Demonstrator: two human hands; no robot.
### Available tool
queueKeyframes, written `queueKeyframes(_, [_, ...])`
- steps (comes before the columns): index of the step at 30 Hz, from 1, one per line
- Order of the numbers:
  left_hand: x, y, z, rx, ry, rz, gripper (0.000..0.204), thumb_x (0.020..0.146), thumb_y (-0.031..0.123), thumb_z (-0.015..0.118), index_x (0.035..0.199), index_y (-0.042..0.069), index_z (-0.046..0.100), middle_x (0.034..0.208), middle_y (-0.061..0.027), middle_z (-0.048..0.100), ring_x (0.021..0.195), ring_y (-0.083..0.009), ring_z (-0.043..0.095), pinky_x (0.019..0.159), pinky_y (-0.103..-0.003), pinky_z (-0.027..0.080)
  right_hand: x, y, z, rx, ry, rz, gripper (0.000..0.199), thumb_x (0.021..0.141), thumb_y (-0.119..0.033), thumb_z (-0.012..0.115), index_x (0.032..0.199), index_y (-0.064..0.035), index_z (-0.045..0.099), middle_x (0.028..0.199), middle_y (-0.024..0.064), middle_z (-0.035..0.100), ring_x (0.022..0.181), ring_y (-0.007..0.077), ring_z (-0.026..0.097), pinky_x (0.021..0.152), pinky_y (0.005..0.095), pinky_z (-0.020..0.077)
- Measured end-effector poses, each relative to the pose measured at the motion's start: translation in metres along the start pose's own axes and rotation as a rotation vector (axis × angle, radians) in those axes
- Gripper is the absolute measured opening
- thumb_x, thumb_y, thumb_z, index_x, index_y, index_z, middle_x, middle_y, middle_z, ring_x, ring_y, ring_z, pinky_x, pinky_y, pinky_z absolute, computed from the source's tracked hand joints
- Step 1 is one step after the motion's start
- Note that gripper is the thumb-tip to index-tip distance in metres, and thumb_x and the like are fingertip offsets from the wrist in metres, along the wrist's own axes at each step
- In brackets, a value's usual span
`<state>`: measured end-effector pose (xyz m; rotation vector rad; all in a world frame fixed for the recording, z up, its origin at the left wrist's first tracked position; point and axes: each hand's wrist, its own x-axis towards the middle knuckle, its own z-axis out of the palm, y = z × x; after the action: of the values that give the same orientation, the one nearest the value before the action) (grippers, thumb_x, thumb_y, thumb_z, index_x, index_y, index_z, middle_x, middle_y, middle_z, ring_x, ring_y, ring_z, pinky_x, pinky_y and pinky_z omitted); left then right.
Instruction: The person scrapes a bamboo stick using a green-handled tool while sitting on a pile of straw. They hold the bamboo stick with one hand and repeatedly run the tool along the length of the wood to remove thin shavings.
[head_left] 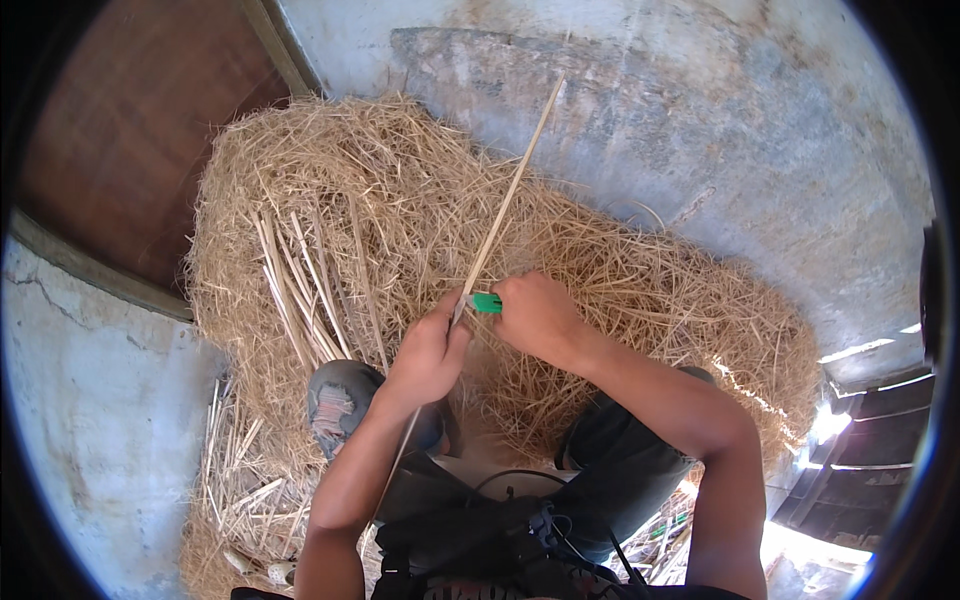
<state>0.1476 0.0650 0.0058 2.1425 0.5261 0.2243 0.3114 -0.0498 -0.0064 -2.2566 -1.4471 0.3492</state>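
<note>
Pale strip (pixel 514 185), long and thin like split bamboo, is in the middle of the view, standing at a slant in front of the person, with its upper end seen against the wall and its lower part running down beside the left forearm. Left hand (pixel 430 352) is closed around this strip, just below the place where the green tool (pixel 486 302) meets it. Right hand (pixel 538 315) is clenched on the tool, whose front end touches the strip or is very near to it; I cannot tell which. Below and around the hands lies a big heap of dry straw (pixel 640 290), yellow-brown and loose, spreading broadly along the wall. On its left side, several pale sticks (pixel 295 280) are lying together, close to the person's torn knee (pixel 335 408). Behind the heap rises a plastered wall (pixel 740 140), bluish grey, with a rough darker patch and stains. At the upper left is a reddish-brown panel (pixel 150 130) within a wooden frame (pixel 95 268), and under it a pale wall part with a crack. At the lower right, dark boards (pixel 865 470) let bright light enter through their gaps.
</note>
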Motion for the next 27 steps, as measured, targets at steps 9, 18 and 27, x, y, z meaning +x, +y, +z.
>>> queueKeyframes(9, [-0.005, -0.004, 0.004, 0.036, 0.003, -0.094, 0.05, 0.098, 0.012, 0.05, 0.145, -0.004, 0.047, 0.096, -0.0339, 0.067, 0.096, -0.0475, 0.068, 0.087, -0.049, 0.052, 0.016, 0.001, 0.01, -0.112, 0.023, 0.08, 0.011, 0.079, -0.008, 0.065, 0.078, 0.0015, 0.071, 0.075, 0.0245, 0.069, 0.074, 0.0424, 0.071, 0.068, 0.0513, 0.0567])
queueKeyframes(18, [-0.024, -0.013, 0.01, 0.069, -0.075, 0.079, 0.056, 0.095, 0.011, 0.05, 0.147, -0.007, 0.043, 0.075, -0.0314, 0.065, 0.077, -0.0462, 0.07, 0.074, -0.051, 0.054, 0.043, 0.071, -0.026, -0.103, 0.157, 0.375, 0.011, 0.084, -0.005, 0.065, 0.086, 0.0032, 0.071, 0.082, 0.0235, 0.071, 0.077, 0.0358, 0.073, 0.065, 0.0477, 0.0575])
queueKeyframes(27, [-0.046, -0.016, 0.014, 0.043, -0.434, 0.127, 0.057, 0.098, 0.012, 0.054, 0.152, -0.003, 0.041, 0.087, -0.0263, 0.065, 0.083, -0.0408, 0.069, 0.08, -0.044, 0.054, 0.014, 0.209, -0.117, -0.041, 0.496, 0.856, 0.028, 0.086, -0.02, 0.071, 0.099, 0.0058, 0.072, 0.091, 0.024, 0.074, 0.091, 0.0353, 0.075, 0.078, 0.0437, 0.0616])
